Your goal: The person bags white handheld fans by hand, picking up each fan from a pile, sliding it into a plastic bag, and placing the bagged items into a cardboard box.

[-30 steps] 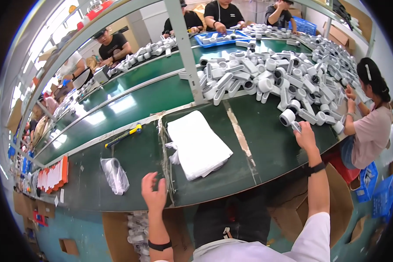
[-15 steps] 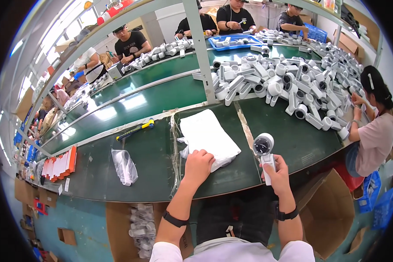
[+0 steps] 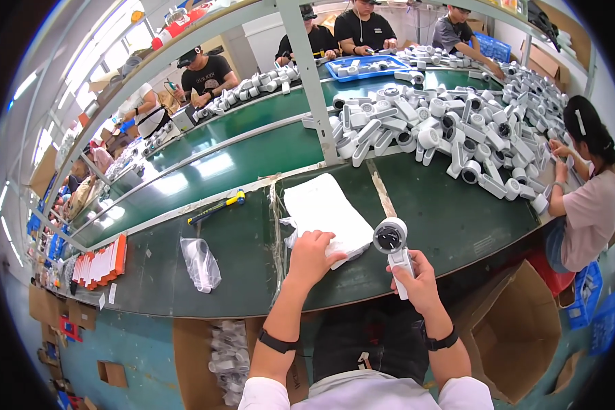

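Note:
In my right hand is a white handheld fan, gripped by its handle. Its round head, dark inside, points up and away from me, just right of a stack of white plastic bags. My left hand lies on the near edge of that stack, thumb spread apart from the fingers; the fingertips rest on the plastic. Left of it on the dark green bench is a clear bag with something pale inside, too blurred to name. A yellow and black hammer lies behind it.
A big heap of similar white fans covers the bench's far right. Orange-and-white boxes stand at the left. Cardboard cartons flank me below the bench edge. A co-worker sits at the right; others work behind a metal post.
My right hand has brought the fan left, closer to the bag stack. My left thumb has spread out to the right, while that hand stays on the stack.

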`<state>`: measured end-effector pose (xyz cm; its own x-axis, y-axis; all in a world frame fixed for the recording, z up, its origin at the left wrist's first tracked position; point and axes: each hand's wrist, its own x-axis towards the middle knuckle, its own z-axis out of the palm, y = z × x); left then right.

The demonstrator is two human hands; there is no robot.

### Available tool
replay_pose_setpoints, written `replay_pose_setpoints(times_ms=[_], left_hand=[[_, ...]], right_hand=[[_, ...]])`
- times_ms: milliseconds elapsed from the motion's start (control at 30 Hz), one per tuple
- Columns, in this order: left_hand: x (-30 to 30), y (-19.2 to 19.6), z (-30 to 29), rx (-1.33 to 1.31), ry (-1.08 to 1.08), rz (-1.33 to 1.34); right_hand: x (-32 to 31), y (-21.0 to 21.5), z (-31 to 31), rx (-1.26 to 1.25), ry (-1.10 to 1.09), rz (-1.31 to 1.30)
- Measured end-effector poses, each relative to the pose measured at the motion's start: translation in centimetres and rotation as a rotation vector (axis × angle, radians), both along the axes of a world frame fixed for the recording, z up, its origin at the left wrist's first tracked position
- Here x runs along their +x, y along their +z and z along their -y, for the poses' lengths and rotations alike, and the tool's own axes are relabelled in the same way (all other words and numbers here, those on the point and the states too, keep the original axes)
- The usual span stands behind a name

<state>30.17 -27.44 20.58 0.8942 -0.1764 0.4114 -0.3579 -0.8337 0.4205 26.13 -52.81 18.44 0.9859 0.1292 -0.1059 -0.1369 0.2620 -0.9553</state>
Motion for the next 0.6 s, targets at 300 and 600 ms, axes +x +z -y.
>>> replay_pose_setpoints(times_ms=[300, 600], left_hand=[[0.7, -1.0, -0.5, -0.013, 0.039, 0.006], [0.5, 0.4, 0.9, -0.410, 0.116, -0.115]], right_hand=[[-0.8, 0.0, -0.2, 0.019, 0.035, -0.027], [-1.4, 0.1, -0.6, 0.007, 0.146, -0.070]])
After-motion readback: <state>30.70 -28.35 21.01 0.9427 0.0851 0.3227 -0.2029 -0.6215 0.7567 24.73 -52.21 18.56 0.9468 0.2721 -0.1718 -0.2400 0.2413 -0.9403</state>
